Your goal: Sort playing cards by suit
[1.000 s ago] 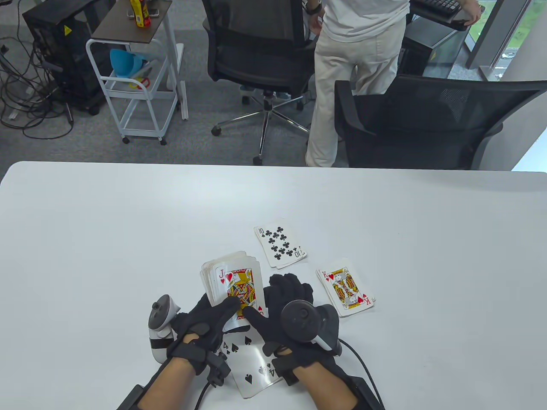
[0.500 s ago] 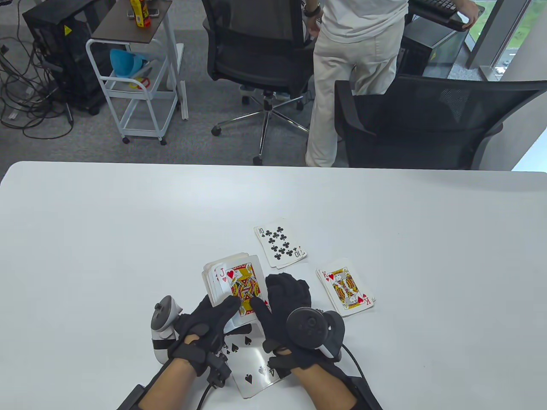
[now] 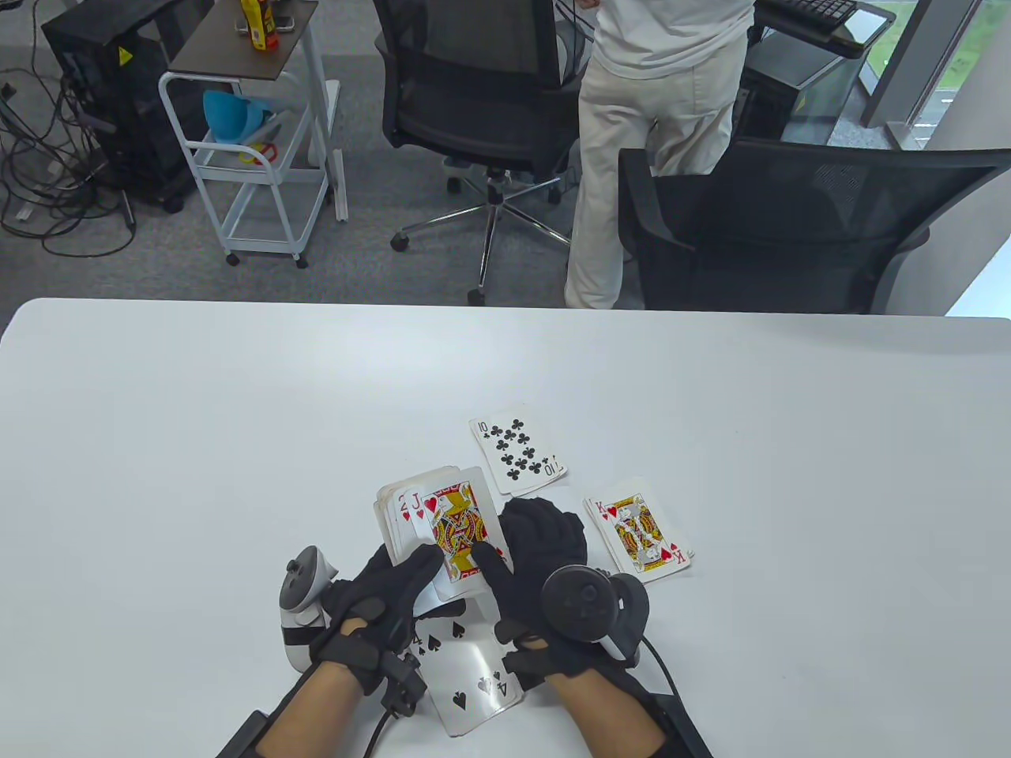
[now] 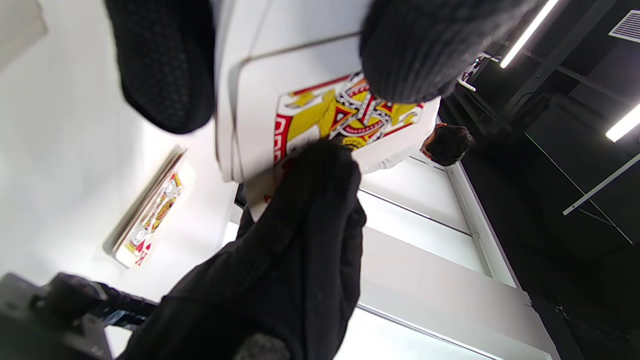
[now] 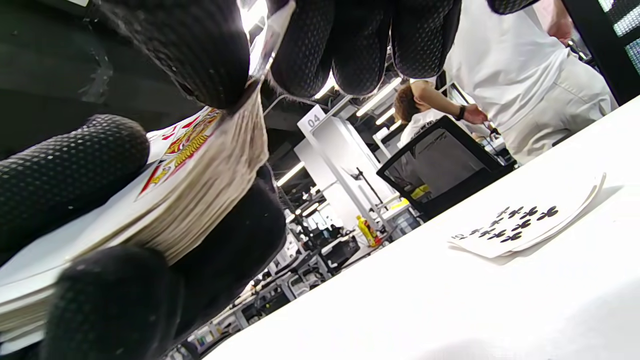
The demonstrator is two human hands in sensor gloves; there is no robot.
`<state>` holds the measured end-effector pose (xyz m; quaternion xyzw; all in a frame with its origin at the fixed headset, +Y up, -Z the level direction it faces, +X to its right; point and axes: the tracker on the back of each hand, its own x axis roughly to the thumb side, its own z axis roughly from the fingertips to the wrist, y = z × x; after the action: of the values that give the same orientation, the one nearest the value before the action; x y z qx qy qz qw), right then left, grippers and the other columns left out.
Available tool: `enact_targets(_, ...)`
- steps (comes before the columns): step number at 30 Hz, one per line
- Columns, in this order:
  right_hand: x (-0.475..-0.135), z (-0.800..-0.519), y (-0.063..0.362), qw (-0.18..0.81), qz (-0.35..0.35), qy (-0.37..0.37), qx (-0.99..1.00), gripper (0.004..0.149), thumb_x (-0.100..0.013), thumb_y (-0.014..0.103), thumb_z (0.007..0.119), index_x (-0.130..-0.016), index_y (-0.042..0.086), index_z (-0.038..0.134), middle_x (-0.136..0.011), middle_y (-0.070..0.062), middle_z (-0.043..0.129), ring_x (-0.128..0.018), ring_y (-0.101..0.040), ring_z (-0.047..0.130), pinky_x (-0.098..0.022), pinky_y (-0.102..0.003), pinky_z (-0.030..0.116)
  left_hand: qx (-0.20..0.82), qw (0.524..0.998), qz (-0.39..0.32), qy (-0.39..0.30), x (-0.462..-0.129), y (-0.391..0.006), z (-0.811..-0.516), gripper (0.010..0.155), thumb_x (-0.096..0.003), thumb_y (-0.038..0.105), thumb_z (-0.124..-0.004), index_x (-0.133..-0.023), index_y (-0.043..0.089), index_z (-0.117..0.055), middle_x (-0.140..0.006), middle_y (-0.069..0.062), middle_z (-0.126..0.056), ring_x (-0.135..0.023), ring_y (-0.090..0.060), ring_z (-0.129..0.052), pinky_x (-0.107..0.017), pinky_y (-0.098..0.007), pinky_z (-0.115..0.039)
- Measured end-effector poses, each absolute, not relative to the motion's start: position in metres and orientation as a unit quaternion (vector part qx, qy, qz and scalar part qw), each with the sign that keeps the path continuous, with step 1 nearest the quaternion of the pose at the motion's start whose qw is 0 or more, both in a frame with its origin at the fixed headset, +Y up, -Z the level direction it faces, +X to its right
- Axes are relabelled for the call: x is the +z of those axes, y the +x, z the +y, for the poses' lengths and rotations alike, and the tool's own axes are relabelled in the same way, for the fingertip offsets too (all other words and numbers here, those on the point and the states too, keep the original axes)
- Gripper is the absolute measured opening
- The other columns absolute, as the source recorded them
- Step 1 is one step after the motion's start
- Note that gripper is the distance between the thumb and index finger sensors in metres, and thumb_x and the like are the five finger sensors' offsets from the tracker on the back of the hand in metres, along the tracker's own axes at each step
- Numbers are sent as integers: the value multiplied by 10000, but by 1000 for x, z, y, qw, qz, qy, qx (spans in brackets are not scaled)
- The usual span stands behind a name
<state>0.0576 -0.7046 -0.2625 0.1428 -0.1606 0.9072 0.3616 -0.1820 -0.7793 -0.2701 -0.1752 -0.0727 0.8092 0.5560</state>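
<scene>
My left hand [image 3: 379,600] holds a face-up deck [image 3: 407,517] above the table, thumb across its lower edge. The top card, a jack of hearts [image 3: 462,529], is slid to the right off the deck, and a 2 of hearts shows beneath it. My right hand [image 3: 529,560] pinches the jack, thumb on its face, fingers under it. The jack also shows in the left wrist view [image 4: 345,115]. The deck's edge shows in the right wrist view [image 5: 200,200]. Piles lie on the table: clubs with a 10 on top [image 3: 519,455], hearts with a king on top [image 3: 638,531], spades with a 4 on top [image 3: 466,671].
The white table [image 3: 197,442] spreads wide to the left, right and far side of the piles. Beyond its far edge stand two black office chairs [image 3: 790,229], a person in white [image 3: 655,118] and a white trolley [image 3: 253,150].
My right hand has drawn the jack of hearts to the right off the deck, uncovering the 2 of hearts. The left hand and the piles have stayed put.
</scene>
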Motion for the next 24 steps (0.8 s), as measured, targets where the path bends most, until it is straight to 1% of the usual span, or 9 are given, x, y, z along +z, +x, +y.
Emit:
enact_targets(8, -264, -701, 64, 366, -179, 132, 904, 418, -556, 346, 796, -883, 89, 764, -1029, -206, 663, -980, -510, 579, -665, -749, 389, 806, 560, -72, -179, -270, -182, -780, 614, -558, 487, -857, -1066, 276, -585, -1028, -5, -786, -868, -304, -926, -507, -396, -950)
enact_targets(18, -270, -697, 78, 367, -188, 111, 904, 403, -558, 328, 789, -877, 82, 776, -1026, -206, 669, -979, -509, 582, -665, -749, 392, 803, 564, -66, -181, -270, -183, -780, 609, -563, 481, -848, -1068, 268, -581, -1026, -12, -787, -862, -307, -929, -502, -398, -950)
enact_targets(22, -276, -689, 102, 377, -208, 77, 899, 394, -563, 313, 776, -890, 93, 773, -1028, -206, 670, -981, -508, 582, -665, -750, 391, 803, 564, -66, -181, -269, -183, -780, 609, -565, 480, -844, -1068, 263, -579, -1025, -15, -787, -859, -307, -932, -500, -396, -952)
enact_targets(24, -280, -684, 125, 393, -222, 41, 891, 384, -567, 305, 766, -905, 123, 775, -1032, -208, 662, -984, -511, 571, -666, -749, 387, 803, 564, -67, -181, -270, -183, -779, 609, -566, 480, -843, -1069, 264, -577, -1026, -13, -786, -860, -307, -932, -499, -395, -953)
